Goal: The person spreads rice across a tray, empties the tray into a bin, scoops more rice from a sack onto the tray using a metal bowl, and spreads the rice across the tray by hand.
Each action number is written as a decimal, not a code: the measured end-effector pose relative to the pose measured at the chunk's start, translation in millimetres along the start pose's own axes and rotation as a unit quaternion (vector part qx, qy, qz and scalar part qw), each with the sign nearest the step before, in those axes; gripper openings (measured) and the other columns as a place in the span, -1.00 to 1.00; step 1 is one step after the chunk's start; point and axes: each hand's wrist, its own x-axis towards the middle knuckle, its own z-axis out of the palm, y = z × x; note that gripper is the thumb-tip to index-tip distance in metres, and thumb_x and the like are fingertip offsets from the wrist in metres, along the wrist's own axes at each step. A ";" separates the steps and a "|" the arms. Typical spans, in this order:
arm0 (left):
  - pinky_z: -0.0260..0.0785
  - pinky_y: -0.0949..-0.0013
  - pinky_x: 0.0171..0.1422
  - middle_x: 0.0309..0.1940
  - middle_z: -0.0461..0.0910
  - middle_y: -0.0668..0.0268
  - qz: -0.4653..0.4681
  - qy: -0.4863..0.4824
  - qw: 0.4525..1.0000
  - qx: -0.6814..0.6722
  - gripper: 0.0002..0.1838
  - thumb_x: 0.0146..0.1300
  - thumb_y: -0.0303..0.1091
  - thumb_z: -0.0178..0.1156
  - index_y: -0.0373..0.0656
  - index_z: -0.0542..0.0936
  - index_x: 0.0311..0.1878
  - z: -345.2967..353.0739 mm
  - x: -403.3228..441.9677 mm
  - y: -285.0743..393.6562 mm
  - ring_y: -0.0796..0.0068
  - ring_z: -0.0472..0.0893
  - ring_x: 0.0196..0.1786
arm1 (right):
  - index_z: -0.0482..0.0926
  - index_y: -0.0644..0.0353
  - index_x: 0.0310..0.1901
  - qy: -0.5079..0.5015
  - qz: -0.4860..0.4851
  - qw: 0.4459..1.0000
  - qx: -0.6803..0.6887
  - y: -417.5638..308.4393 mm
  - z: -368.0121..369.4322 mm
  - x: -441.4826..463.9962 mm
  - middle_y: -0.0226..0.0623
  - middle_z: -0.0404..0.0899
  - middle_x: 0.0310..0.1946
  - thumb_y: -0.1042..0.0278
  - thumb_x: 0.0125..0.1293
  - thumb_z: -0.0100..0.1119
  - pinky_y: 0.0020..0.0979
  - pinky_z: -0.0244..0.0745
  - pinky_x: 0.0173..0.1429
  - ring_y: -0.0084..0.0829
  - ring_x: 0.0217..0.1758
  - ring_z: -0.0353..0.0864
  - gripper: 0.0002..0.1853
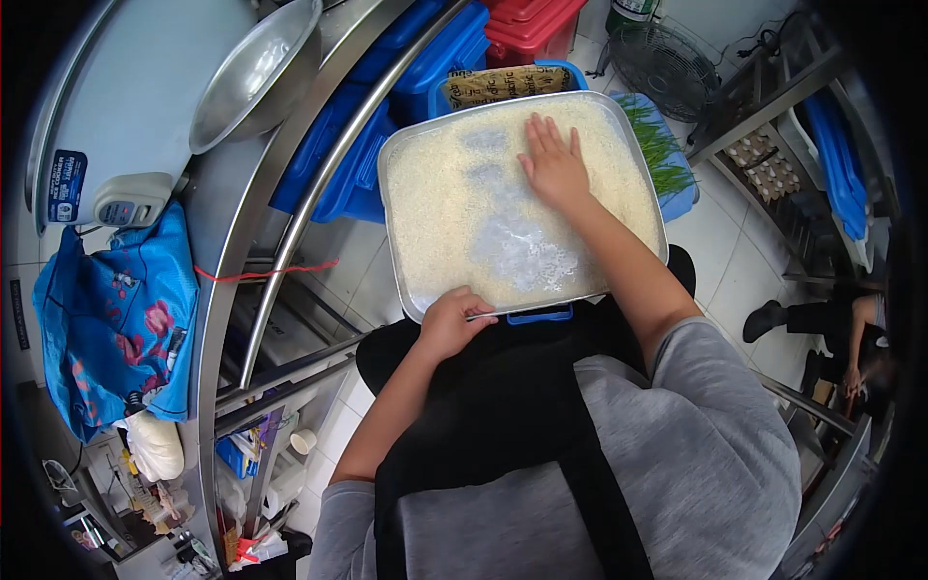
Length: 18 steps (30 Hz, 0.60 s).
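Note:
A large metal tray (389,203) holds a layer of pale yellow grains or crumbs (435,208); I cannot tell which. Its bare bottom shows in patches near the middle. My right hand (558,166) lies palm down on the layer toward the far side, fingers stretched out and slightly spread. At the near left edge, my left hand (454,324) grips the tray's rim, with the thumb along the edge and some fingers hidden. The tray rests over a blue container, whose blue handle (539,314) sticks out at the near side.
Left stands a steel counter (227,242) with a metal bowl (256,77), a scale (133,198) and a blue bag (121,329). Blue bins (416,72), a red bin (530,29) and green leaves (657,145) surround the tray. A fan (665,68) and another person (855,338) are to the right.

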 end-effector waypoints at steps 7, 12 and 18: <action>0.43 0.30 -0.21 -0.41 0.54 0.28 -0.005 -0.002 1.000 0.013 -0.81 0.04 -0.29 0.46 -0.13 0.67 -0.34 -2.8 -1.1 3.6 0.31 0.61 -0.30 | 0.05 0.14 0.49 -0.054 -0.144 0.987 0.041 -45.7 17.4 6.8 -0.30 -0.04 0.55 -0.01 0.50 -0.28 -0.04 -0.26 0.60 -0.32 0.61 -0.08 -0.36; 0.45 0.45 -0.20 -0.39 0.51 0.34 0.005 -0.008 0.999 0.032 -0.81 0.07 -0.39 0.46 -0.20 0.67 -0.28 -2.3 -1.0 4.2 0.51 0.59 -0.34 | 0.08 0.17 0.48 -0.082 -0.205 0.970 0.102 -66.3 12.8 -27.3 -0.29 -0.02 0.55 0.01 0.47 -0.21 0.00 -0.23 0.59 -0.31 0.60 -0.07 -0.35; 0.43 0.30 -0.21 -0.40 0.54 0.29 0.005 -0.002 1.000 0.029 -0.80 0.04 -0.28 0.46 -0.12 0.67 -0.32 -2.4 -0.3 2.1 0.29 0.61 -0.29 | 0.08 0.17 0.48 -0.119 -0.287 0.945 0.101 -60.6 -0.4 -62.9 -0.28 -0.02 0.54 0.00 0.45 -0.15 0.01 -0.23 0.59 -0.31 0.60 -0.05 -0.33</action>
